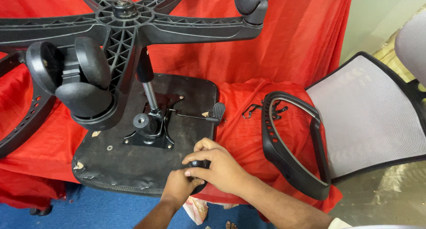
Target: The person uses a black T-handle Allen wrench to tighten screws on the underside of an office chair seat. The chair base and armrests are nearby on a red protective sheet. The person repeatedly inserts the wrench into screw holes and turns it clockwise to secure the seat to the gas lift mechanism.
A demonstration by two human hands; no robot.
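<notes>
An office chair lies upside down on red cloth: its black seat underside (133,153) faces up, with the metal mechanism plate (151,131), gas cylinder (150,93) and five-star wheeled base (124,15) above. At the seat's near right edge my right hand (217,164) and my left hand (179,187) close together around a small black rounded part (199,163), mostly hidden by the fingers. A black lever with paddle handle (218,110) sticks out just beyond my hands.
A loose black armrest loop (284,155) lies on the red cloth (248,135) to the right. A grey mesh backrest (368,118) leans beside it. Large casters (84,87) hang at left; another armrest (26,122) curves at far left. Blue floor lies below.
</notes>
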